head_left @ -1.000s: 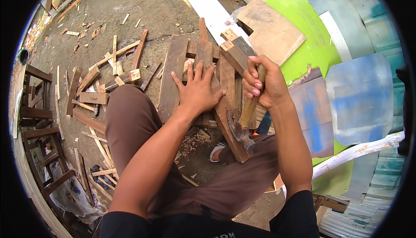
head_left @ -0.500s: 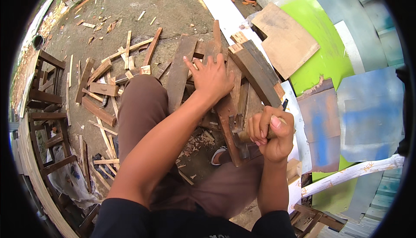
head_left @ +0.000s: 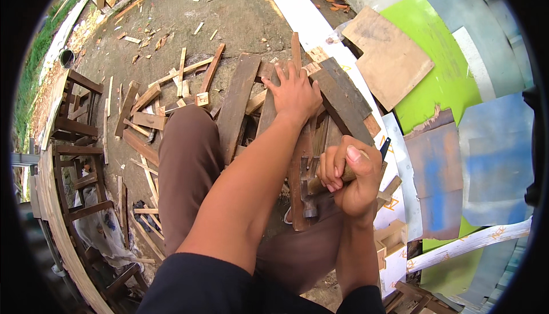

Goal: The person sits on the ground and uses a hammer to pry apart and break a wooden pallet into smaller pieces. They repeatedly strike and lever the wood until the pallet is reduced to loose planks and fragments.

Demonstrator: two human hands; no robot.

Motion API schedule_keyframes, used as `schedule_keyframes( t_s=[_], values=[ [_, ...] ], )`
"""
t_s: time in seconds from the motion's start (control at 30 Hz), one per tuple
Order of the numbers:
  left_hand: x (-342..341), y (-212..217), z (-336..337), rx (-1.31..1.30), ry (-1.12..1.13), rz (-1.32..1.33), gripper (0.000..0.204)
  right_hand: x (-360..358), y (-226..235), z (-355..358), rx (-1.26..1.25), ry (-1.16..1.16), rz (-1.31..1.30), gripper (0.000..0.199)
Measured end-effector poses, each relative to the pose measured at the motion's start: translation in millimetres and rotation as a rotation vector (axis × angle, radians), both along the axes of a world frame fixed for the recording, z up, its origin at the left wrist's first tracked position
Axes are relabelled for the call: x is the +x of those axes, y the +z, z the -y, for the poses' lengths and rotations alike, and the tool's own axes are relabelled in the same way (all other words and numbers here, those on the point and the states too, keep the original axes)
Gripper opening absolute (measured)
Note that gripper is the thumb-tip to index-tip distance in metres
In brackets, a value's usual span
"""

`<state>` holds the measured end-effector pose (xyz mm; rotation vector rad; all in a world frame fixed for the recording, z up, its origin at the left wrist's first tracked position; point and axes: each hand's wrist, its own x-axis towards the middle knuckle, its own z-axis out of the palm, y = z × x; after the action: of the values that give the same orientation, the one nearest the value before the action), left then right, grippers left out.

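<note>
My right hand [head_left: 353, 178] is wrapped round the handle of a claw hammer [head_left: 309, 205], its metal head pointing left over my right thigh. A slim black tip [head_left: 385, 147] shows beside that hand; what it belongs to I cannot make out. My left hand [head_left: 294, 94] lies with fingers spread on a brown plank [head_left: 269, 111] in a pile of dark wooden pieces before my knees. Left of it leans a wide dark board [head_left: 240, 100]. A thick dark beam [head_left: 346, 94] slants on the right of the pile, its far end by my left hand.
Loose wood offcuts [head_left: 150, 120] litter the ground left of my knee [head_left: 189, 134]. Dark wooden frames [head_left: 80, 131] stand at the far left. White, lime-green [head_left: 440, 45] and blue-stained sheets cover the right side, with a brown notched board [head_left: 389, 57] on top.
My left hand has slid right and farther forward over the wood. The right hand still grips the hammer, whose head is now more plainly seen. The whole view has shifted slightly.
</note>
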<state>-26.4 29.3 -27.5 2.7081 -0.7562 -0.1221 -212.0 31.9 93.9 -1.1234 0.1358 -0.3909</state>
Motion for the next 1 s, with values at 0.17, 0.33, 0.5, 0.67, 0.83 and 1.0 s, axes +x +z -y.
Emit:
schedule_keyframes(
  t_s=[0.17, 0.33, 0.5, 0.67, 0.83, 1.0],
  values=[
    [2, -23, 13, -0.095, 0.056, -0.067, 0.061, 9, 3, 3, 0.002, 0.002, -0.091, 0.036],
    [5, -22, 16, 0.019, 0.036, -0.072, 0.066, 8, 8, -1, 0.000, -0.036, -0.135, 0.037],
    [3, -8, 16, 0.076, 0.022, -0.138, 0.081, 4, 7, -8, 0.008, -0.081, -0.127, 0.033],
    [0, -2, 16, 0.079, 0.019, -0.150, 0.078, -1, 5, -15, -0.069, -0.130, -0.155, 0.032],
    [0, 0, 16, 0.072, 0.011, -0.183, 0.078, -4, 7, -22, -0.129, -0.135, -0.126, 0.028],
    [0, 5, 13, 0.049, 0.001, -0.221, 0.082, -5, 10, -33, -0.236, -0.171, -0.071, 0.026]
  ],
)
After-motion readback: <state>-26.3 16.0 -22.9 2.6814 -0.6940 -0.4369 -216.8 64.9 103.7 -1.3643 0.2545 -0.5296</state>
